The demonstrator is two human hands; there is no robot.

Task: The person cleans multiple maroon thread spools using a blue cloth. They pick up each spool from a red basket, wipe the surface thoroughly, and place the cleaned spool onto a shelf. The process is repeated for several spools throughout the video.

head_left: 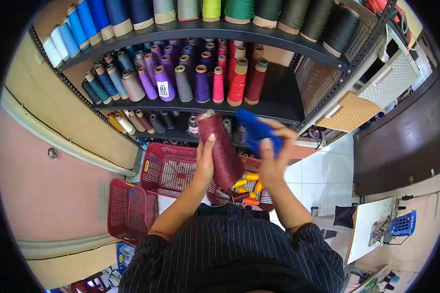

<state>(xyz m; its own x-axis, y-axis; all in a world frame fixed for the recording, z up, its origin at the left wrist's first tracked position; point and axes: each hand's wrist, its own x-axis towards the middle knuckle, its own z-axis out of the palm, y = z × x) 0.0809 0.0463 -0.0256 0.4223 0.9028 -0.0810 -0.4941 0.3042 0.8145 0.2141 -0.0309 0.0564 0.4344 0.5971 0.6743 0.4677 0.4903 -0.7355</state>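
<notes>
My left hand (205,159) is wrapped round a large maroon thread cone (220,151), held tilted in front of the shelves with its narrow top up and away from me. Just to its right, my right hand (275,158) grips a bright blue cloth (257,132), smeared by motion. The cloth and the cone look apart. Below the cone, a red plastic basket (265,199) holds several yellow and orange thread cones, partly hidden by the maroon one.
A black metal shelf (274,108) carries rows of purple, pink, red and grey cones; blue, green and dark ones fill the shelf above. Two more red baskets (127,212) (149,168) stand on the floor at left. At right are a brown door (401,146) and a white sewing table (369,227).
</notes>
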